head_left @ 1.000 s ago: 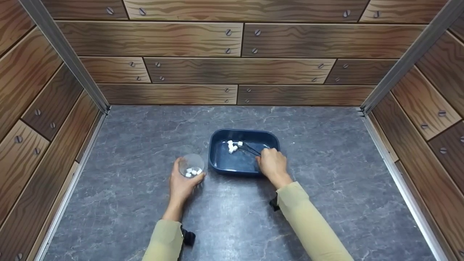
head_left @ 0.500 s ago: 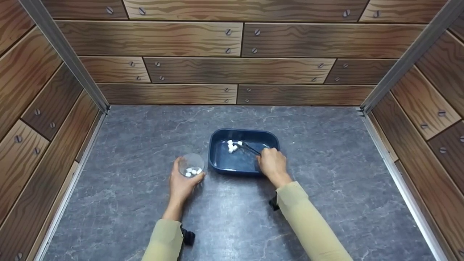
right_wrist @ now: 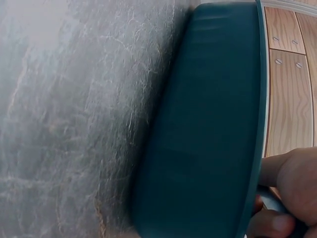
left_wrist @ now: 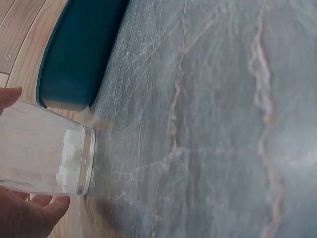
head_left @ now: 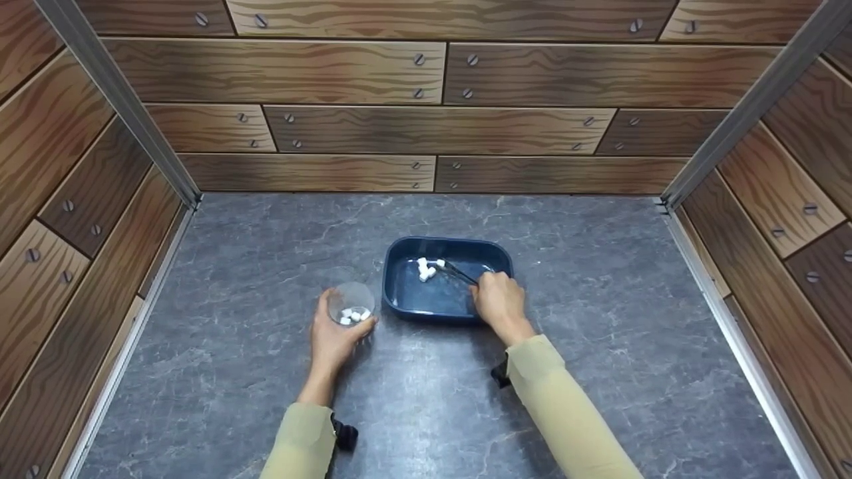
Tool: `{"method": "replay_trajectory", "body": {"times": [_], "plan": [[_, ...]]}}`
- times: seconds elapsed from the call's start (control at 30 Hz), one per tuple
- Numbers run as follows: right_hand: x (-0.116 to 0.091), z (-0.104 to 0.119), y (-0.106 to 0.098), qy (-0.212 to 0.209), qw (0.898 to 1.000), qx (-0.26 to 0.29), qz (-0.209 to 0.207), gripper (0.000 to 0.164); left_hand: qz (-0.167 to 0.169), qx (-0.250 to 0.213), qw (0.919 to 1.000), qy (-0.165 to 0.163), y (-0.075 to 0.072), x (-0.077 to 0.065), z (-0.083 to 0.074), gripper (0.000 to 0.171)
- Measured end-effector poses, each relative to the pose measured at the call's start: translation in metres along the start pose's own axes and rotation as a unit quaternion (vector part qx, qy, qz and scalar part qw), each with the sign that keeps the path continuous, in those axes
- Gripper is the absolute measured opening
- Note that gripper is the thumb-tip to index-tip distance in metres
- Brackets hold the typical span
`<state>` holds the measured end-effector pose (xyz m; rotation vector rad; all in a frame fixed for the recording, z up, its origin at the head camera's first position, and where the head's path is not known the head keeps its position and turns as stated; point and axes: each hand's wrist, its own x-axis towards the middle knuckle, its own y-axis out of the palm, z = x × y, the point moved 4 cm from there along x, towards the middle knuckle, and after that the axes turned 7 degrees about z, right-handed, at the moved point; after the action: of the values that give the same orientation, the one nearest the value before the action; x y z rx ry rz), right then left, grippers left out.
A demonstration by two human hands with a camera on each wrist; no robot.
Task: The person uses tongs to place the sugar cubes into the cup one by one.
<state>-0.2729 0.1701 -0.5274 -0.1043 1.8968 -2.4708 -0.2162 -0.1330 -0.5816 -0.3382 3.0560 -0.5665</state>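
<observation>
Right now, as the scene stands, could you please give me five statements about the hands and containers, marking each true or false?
1. The left hand holds a clear cup. True.
2. The cup is empty. False: several white pieces lie at its bottom.
3. The right hand grips a dark tool. True.
4. Other white pieces lie in the blue tray. True.
5. The tray stands left of the cup. False: it is to the right.

One clear cup [head_left: 353,295] in left hand [head_left: 332,336], one slim black tool [head_left: 460,273] in right hand [head_left: 500,297], one blue rectangular tray [head_left: 426,299], eight-plus white cubes [head_left: 424,274]
</observation>
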Motion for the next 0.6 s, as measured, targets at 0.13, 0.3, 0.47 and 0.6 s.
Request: {"method": "replay_trajectory", "body": {"times": [0.13, 0.3, 0.47, 0.6], "plan": [[-0.001, -0.002, 0.0, 0.002, 1.0, 0.001, 0.002, 0.026, -0.003, -0.001, 1.0, 0.002, 0.0, 0.0, 0.0, 0.099], [-0.004, -0.004, -0.003, 0.011, 1.0, 0.015, 0.013, 0.026, -0.002, -0.001, 1.0, 0.004, 0.0, 0.0, -0.001, 0.098], [-0.009, -0.005, -0.006, -0.003, 0.999, 0.037, 0.011, 0.019, -0.002, -0.005, 0.9999, 0.009, 0.0, 0.0, -0.001, 0.098], [-0.014, -0.006, -0.01, -0.007, 0.999, 0.051, 0.005, 0.018, -0.003, -0.002, 1.0, 0.005, 0.0, 0.0, -0.001, 0.098]]}}
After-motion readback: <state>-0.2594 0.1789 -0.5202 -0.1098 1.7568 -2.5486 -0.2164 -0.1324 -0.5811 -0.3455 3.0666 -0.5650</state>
